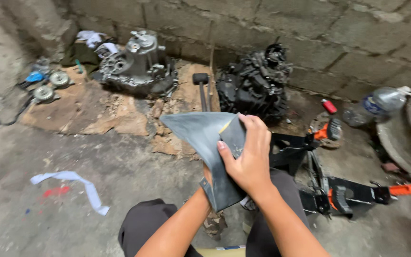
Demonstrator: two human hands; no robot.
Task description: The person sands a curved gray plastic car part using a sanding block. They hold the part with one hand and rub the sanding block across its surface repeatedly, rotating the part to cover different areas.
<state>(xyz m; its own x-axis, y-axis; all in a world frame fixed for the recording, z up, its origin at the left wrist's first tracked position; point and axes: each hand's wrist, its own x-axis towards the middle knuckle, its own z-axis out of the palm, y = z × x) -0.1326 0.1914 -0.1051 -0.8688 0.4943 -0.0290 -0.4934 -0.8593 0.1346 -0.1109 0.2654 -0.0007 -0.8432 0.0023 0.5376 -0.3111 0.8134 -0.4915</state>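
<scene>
A dark grey rubber sheet (200,135), like a flattened piece of inner tube, is held up in front of me above my knees. My right hand (248,159) grips its right edge, thumb on the face of the sheet. My left hand (207,177) is mostly hidden behind the lower part of the sheet and holds it from behind; only the wrist and forearm show. A thin yellow line runs along a fold near the top right of the sheet.
A grey metal gearbox casing (139,64) and a black greasy engine part (255,85) sit by the block wall. A hammer (201,85) lies on torn cardboard. Black and orange clamps (353,192) lie at right near a plastic bottle (376,104). A white strip (72,183) lies left.
</scene>
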